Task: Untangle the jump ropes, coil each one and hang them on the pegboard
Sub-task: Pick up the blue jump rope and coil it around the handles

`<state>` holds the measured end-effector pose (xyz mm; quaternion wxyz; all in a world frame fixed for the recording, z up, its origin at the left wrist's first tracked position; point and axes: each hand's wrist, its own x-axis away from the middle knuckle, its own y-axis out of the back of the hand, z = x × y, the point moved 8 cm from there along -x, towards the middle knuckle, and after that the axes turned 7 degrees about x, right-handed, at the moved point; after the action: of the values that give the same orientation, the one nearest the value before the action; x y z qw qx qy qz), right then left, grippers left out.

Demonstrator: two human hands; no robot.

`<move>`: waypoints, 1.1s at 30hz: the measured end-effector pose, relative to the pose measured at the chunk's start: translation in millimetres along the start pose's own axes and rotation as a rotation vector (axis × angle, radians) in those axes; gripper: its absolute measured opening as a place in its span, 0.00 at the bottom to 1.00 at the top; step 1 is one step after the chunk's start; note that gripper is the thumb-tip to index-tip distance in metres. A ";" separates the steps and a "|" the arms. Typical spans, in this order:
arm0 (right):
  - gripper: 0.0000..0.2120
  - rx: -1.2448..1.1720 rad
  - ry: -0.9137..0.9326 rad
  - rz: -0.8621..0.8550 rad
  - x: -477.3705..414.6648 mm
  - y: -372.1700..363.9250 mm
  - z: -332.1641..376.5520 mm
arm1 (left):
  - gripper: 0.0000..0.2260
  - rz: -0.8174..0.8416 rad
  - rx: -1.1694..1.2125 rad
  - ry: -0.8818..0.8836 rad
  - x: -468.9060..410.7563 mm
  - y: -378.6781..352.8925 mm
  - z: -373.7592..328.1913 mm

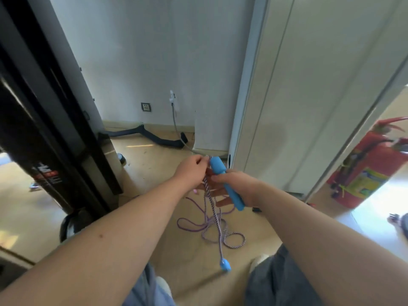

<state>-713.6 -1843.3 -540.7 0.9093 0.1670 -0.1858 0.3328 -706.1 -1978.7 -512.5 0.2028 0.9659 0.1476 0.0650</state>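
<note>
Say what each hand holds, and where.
Right hand grips the blue jump-rope handle mid-length; left hand pinches the purple-and-white braided rope near the handle's top.

A plain indoor room: wall socket (146, 107), red fire extinguisher (364, 171), tan floor (150, 157).

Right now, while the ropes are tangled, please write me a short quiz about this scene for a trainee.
1. True or false: the right hand grips the upper blue handle.
2. Where is the lower blue handle? A) dangling low, near the floor; B) hung on a pegboard; C) inside a drawer.
3. What do the fingers of the left hand pinch?

Key: 1 true; 2 A; 3 the purple-and-white rope, just beside the upper blue handle.
</note>
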 end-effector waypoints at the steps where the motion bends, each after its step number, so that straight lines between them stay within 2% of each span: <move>1: 0.10 0.024 -0.002 0.040 3.8 -3.0 -0.9 | 0.13 -0.009 0.051 0.007 0.9 3.0 -2.8; 4: 0.08 0.091 0.001 0.147 11.7 -10.4 -1.4 | 0.12 -0.032 0.148 0.020 0.8 11.4 -6.8; 7: 0.07 0.172 0.048 0.131 16.4 -4.8 8.2 | 0.12 -0.032 0.125 0.006 3.4 16.8 -19.3; 9: 0.05 0.148 0.095 0.098 19.5 -0.2 19.9 | 0.14 -0.018 0.187 0.060 4.1 13.2 -19.8; 11: 0.06 0.082 0.135 0.031 18.6 6.6 30.9 | 0.17 0.062 0.316 0.174 10.1 -2.0 -16.6; 13: 0.06 0.022 0.170 -0.075 12.8 16.1 39.5 | 0.21 0.189 0.345 0.256 19.6 -23.0 -11.1; 16: 0.08 0.039 0.185 -0.251 -1.6 33.9 46.0 | 0.26 0.311 0.429 0.300 31.7 -42.6 -8.7; 18: 0.10 0.022 0.188 -0.300 -11.0 41.5 51.8 | 0.25 0.313 0.418 0.303 30.5 -43.5 -3.1; 22: 0.09 -0.080 0.231 -0.320 -32.9 51.8 71.5 | 0.12 0.380 0.125 0.290 20.4 -41.1 21.7; 24: 0.08 -0.076 0.226 -0.331 -45.6 54.6 76.1 | 0.11 0.349 0.061 0.254 10.5 -34.7 26.5; 27: 0.10 0.047 0.142 -0.275 -63.1 48.1 71.1 | 0.11 0.231 0.221 0.243 -7.8 -19.4 23.8; 33: 0.09 0.221 0.007 0.026 -80.8 13.1 34.5 | 0.11 -0.013 0.501 0.261 -44.9 16.6 27.3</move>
<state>-787.5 -1892.4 -544.4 0.8816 0.2628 -0.1469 0.3635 -739.3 -2017.4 -533.4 -0.0626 0.9684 0.1900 0.1489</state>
